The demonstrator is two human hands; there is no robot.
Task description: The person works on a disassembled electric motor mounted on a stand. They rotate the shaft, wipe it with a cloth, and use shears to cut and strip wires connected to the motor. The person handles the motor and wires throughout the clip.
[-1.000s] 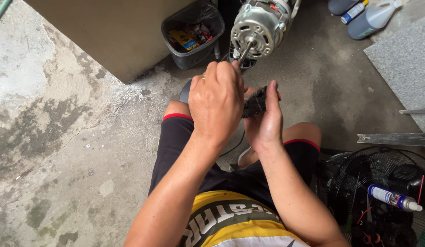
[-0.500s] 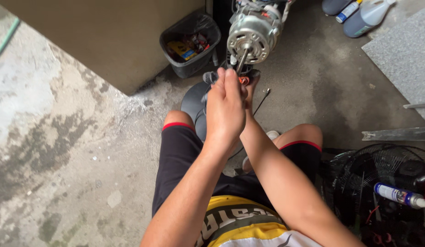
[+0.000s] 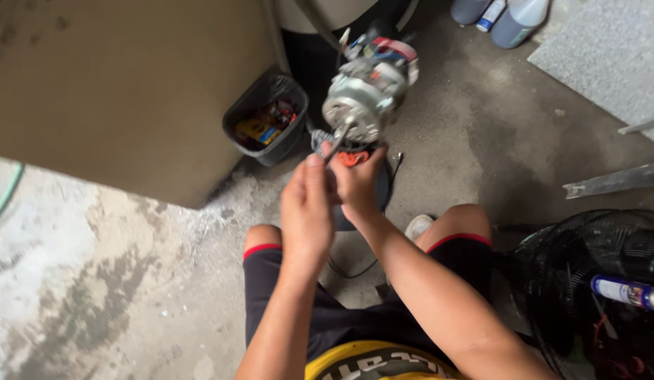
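Observation:
A silver electric fan motor [image 3: 365, 88] with coloured wires on top stands in front of me, its thin metal shaft [image 3: 341, 137] pointing down at my hands. My left hand [image 3: 307, 211] is raised with its fingers pinched together at the shaft's tip. Beside it and touching it, my right hand [image 3: 356, 184] is closed on a dark tool with an orange part [image 3: 351, 157] just under the motor. The picture is blurred, so the exact grip is unclear. My knees in black shorts are below.
A black bin [image 3: 267, 123] with colourful items stands left of the motor, against a beige cabinet [image 3: 130, 91]. A black fan grille [image 3: 587, 274] with a spray can [image 3: 626, 292] lies at right. Bottles [image 3: 513, 17], a grey mat [image 3: 608, 56] and a metal strip [image 3: 615, 181] are beyond.
Both hands have risen from above my lap up to the motor's shaft, and the view has tilted and moved closer.

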